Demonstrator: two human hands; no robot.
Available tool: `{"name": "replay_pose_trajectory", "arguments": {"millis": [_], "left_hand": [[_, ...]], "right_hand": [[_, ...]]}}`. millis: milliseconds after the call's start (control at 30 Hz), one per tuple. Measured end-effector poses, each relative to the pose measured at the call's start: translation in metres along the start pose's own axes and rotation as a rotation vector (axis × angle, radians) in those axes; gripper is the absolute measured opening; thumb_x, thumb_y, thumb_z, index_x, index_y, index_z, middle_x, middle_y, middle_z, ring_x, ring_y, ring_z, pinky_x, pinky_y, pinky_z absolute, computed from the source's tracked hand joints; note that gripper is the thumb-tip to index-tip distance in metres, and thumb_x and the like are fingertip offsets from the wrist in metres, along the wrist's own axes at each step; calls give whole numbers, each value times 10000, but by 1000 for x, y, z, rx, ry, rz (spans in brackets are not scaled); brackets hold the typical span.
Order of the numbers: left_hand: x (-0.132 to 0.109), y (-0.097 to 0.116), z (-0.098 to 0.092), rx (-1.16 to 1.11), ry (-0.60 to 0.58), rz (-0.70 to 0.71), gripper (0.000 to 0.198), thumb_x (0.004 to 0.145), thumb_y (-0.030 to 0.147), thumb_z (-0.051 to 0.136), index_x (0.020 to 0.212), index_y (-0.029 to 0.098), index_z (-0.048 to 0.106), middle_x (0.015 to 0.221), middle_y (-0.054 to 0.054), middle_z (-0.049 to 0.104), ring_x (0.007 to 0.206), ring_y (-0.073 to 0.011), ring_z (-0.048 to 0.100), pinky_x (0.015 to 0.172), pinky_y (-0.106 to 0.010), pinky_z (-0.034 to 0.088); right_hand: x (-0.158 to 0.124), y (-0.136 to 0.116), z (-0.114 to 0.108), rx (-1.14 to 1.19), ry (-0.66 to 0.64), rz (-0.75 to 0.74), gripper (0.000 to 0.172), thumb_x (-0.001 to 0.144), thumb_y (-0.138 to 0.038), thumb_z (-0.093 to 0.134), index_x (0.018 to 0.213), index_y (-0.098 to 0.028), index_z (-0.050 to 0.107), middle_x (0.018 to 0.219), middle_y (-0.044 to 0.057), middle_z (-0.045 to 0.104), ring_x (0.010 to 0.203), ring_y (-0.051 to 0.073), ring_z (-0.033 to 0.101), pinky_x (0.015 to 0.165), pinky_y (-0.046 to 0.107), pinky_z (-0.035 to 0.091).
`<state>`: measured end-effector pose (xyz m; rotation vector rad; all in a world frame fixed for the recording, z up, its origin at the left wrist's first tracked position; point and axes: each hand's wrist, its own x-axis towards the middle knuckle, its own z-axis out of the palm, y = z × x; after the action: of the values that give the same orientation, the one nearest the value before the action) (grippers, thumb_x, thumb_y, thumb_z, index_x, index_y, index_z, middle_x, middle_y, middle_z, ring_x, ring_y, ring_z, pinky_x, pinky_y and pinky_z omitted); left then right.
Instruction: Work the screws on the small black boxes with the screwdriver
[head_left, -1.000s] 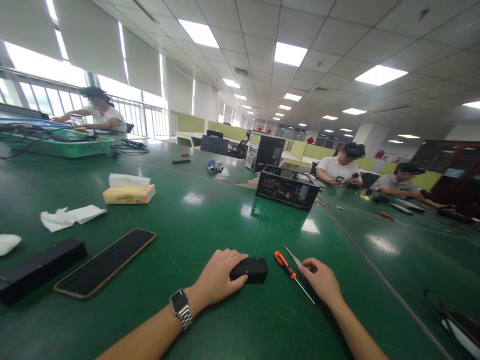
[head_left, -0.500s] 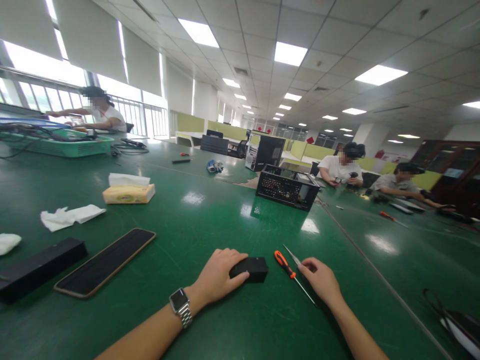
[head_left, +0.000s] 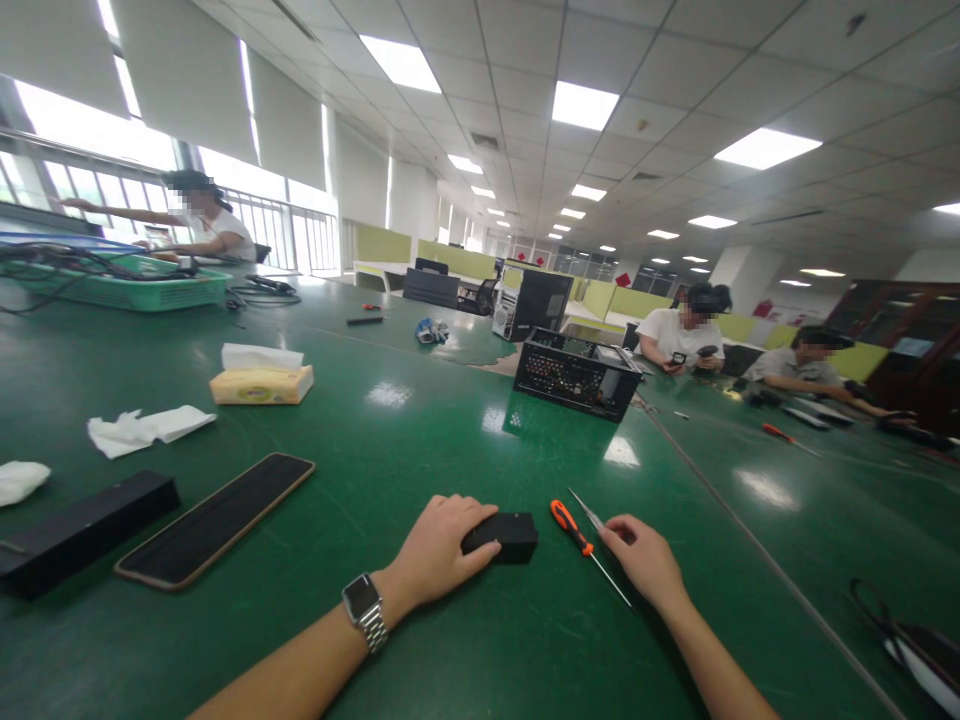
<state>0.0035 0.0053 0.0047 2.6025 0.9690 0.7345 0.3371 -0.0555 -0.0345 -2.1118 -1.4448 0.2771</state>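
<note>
A small black box (head_left: 519, 538) is held down on the green table (head_left: 442, 660) by the left hand (head_left: 442, 545); its left end is covered by the hand, while its right end is left exposed. The thumb is pressed along the near side and the fingers are draped over the top, so the box is clamped between them, though the fingertips at the far side cannot be seen. From its squared edges and flat faces, the box is judged to be stiff, of moderate weight and perhaps a little slippery; its contents cannot be told, so knocks are best avoided. The firmest hold is probably offered by the two long sides. A slim pointed tool (head_left: 591, 516), perhaps tweezers, is pinched at its rear between the thumb and fingers of the right hand (head_left: 646, 562), with its tip aimed away. It is judged to be light and smooth, with a fragile tip, and is best gripped by the rear. The orange-and-black screwdriver (head_left: 587, 549) just beside it is best taken by its handle. No lettering can be read on these things; on the yellow tissue pack (head_left: 262, 387) a printed emblem is shown, too small to be deciphered.
</note>
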Motion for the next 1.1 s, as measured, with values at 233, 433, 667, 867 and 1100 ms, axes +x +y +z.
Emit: {"name": "replay_pose_trajectory", "arguments": {"millis": [233,433,667,867,1100], "left_hand": [[0,0,0,2,-5,-4,379,870,405,584,1204,228,602,1072,-48,665,959,-232,571,862,-375,390],[-2,-2,2,6,-3,2,390,876,424,577,1216,235,595,1089,-49,659,969,-233,571,870,-377,390],[-1,-4,4,4,15,17,386,878,418,575,1217,235,595,1096,-54,658,964,-230,571,869,-371,392],[-2,-3,4,8,16,16,382,879,420,573,1213,238,598,1086,-51,661,955,-228,571,867,-369,393],[-2,-2,2,10,3,6,386,881,422,569,1219,237,596,1092,-53,660,967,-234,568,872,-377,393]], "right_hand": [[-1,-1,0,5,-1,-1,282,790,-475,529,825,-251,695,794,19,695,755,204,634,650,286,432],[-1,-2,0,2,-6,-4,290,800,-482,515,817,-251,689,796,19,695,764,208,635,661,288,431],[-1,-2,0,-1,-14,2,294,804,-483,510,823,-250,688,806,22,698,769,209,635,665,293,433],[0,0,0,5,-16,5,288,795,-473,519,825,-248,696,805,23,704,761,207,637,658,289,435],[0,0,0,14,-16,-3,298,795,-482,517,831,-244,694,803,32,706,770,218,639,671,298,444]]}}
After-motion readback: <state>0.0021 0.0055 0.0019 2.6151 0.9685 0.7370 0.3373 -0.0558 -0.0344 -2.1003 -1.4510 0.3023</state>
